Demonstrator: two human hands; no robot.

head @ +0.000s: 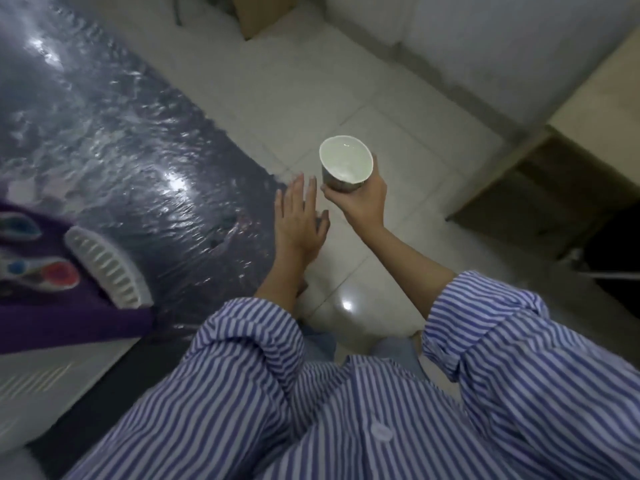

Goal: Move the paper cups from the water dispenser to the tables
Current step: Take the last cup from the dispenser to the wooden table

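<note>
My right hand point(362, 200) grips a white paper cup point(345, 162) from below, holding it upright over the tiled floor in the middle of the view. The cup's inside looks pale, and I cannot tell whether it holds water. My left hand point(299, 220) hovers just left of the cup with flat, spread fingers and holds nothing. The purple and white water dispenser point(52, 271) stands at the left edge, showing a blue tap, a red tap and a white ribbed drip tray point(107, 268). No other cup shows on it.
A dark, shiny wrinkled sheet point(114, 140) covers the floor at the left. Pale floor tiles point(311, 81) stretch ahead. A wooden table or cabinet point(571, 140) stands at the right by the white wall. A cardboard box point(263, 12) sits at the top.
</note>
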